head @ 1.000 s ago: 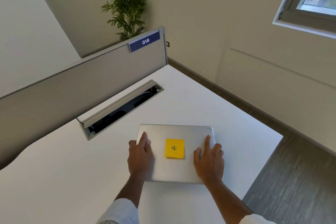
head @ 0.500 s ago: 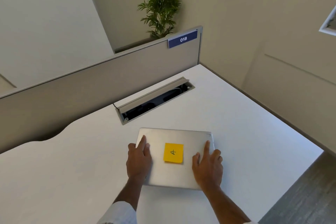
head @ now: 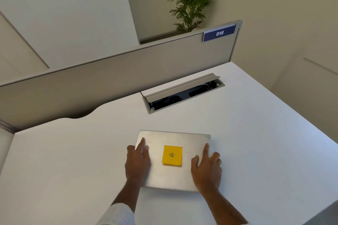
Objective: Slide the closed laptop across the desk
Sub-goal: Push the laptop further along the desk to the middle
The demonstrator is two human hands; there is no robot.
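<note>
A closed silver laptop (head: 170, 177) lies flat on the white desk (head: 73, 160), with a yellow sticky note (head: 172, 155) in the middle of its lid. My left hand (head: 137, 162) presses on the lid's left side, its thumb over the left edge. My right hand (head: 206, 168) presses on the right side, with the outer fingers at the right edge. On both hands the fingers are spread and point away from me.
An open cable tray (head: 182, 93) is set into the desk beyond the laptop. A grey partition (head: 109, 75) with a blue "018" sign (head: 219, 33) runs along the back. A potted plant (head: 192, 0) stands behind it. The desk's right edge runs diagonally close by.
The laptop has slid left across the desk under both hands, from the cable tray's right end toward its left end. My view has turned left with it.
</note>
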